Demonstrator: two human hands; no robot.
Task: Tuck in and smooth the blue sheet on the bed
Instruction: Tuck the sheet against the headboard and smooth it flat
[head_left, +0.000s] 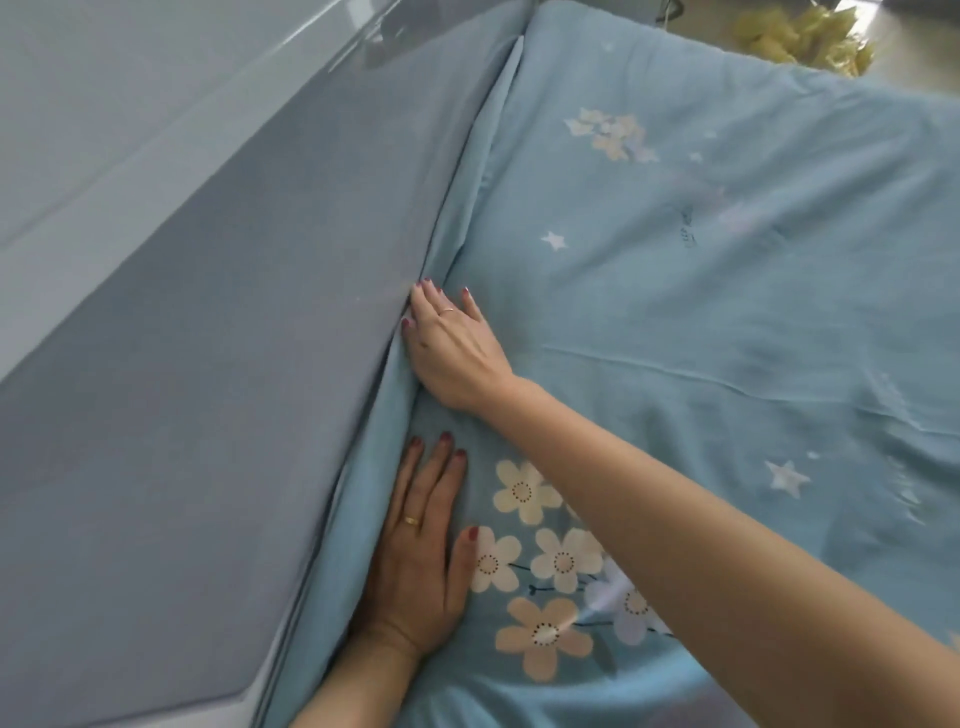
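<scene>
Running up and away along the left of both sets of fingers is the grey padded panel (218, 332), and the seam where it meets the bed is the line everything turns on. The left hand (421, 551) lies flat on the blue sheet (675, 291), fingers straight and nearly together, pointing up the seam with the little-finger side just beside the sheet's folded edge. Beyond its fingertips, farther up the same seam, the right hand (452, 348) has its arm crossing over from the right; its fingers (415, 306) are straight, slightly spread, and their tips press the sheet's edge into the gap against the panel. The thumb rests out on the flat cloth.

The sheet spreads to the right of both hands, flowers (545, 561) just right of the left thumb, a long crease (701, 371) lying well right of the right hand. The untucked run lies ahead of the right fingertips, so that hand is probably the better placed to work onward.
</scene>
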